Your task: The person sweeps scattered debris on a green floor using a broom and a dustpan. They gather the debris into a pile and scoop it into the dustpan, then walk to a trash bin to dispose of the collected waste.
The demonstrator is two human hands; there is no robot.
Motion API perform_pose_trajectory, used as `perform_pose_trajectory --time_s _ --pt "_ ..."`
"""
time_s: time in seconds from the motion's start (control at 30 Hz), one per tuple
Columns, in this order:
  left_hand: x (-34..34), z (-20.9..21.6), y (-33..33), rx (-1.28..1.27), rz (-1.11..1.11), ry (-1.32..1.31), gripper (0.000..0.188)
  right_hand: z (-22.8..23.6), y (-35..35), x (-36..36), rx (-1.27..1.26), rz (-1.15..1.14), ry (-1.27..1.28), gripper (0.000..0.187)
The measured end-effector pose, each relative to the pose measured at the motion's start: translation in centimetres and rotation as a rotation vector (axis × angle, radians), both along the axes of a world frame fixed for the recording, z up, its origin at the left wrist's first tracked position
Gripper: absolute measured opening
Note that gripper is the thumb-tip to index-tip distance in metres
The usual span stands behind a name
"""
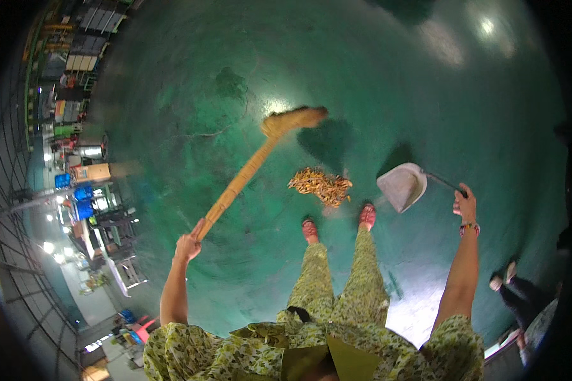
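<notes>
My left hand (pixel 187 246) is closed round the lower end of a long yellowish broom (pixel 245 178), which slants up and away to the right. The broom's bent head (pixel 292 119) is somewhat blurred and appears raised, with a dark shadow beside it on the floor. In my right hand (pixel 466 204) is the dark handle of a pale grey dustpan (pixel 403 187), held out to the right of my feet. Between the two tools lies a heap of small brown and orange pieces (pixel 321 185), just beyond my red shoes; their kind is too small to tell.
Green floor (pixel 190 127) stretches all around, with bright reflections. Along the left stand crowded shelves and racks (pixel 76 76), blue bins (pixel 84 202) and benches. At the lower right is another person, legs in dark trousers (pixel 521 295) showing.
</notes>
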State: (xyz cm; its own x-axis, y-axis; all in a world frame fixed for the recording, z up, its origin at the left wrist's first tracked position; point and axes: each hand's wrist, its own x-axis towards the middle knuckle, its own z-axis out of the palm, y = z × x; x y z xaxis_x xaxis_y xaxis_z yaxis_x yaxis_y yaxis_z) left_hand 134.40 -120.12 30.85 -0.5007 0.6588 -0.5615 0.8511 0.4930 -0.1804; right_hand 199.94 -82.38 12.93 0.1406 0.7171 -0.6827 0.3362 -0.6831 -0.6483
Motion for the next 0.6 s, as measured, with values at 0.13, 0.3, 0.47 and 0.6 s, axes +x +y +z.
perform_pose_trajectory --time_s 0.13,0.3,0.47,0.6 --pt "-1.7 -7.5 7.5 0.225 0.134 0.026 0.071 -3.8 1.4 2.7 -0.05 0.102 -0.097 0.041" --pt "-4.2 -16.0 18.7 0.34 0.377 -0.169 0.069 -1.9 2.4 1.2 -0.1 0.373 -0.409 0.041" --pt "-2.9 -19.0 26.8 0.224 0.481 -0.266 0.05 -2.7 3.4 3.2 -0.032 0.69 -0.674 0.038" --pt "-0.9 -19.7 25.7 0.055 0.472 -0.286 0.049 -1.5 3.4 2.7 0.068 0.94 -0.759 0.038"
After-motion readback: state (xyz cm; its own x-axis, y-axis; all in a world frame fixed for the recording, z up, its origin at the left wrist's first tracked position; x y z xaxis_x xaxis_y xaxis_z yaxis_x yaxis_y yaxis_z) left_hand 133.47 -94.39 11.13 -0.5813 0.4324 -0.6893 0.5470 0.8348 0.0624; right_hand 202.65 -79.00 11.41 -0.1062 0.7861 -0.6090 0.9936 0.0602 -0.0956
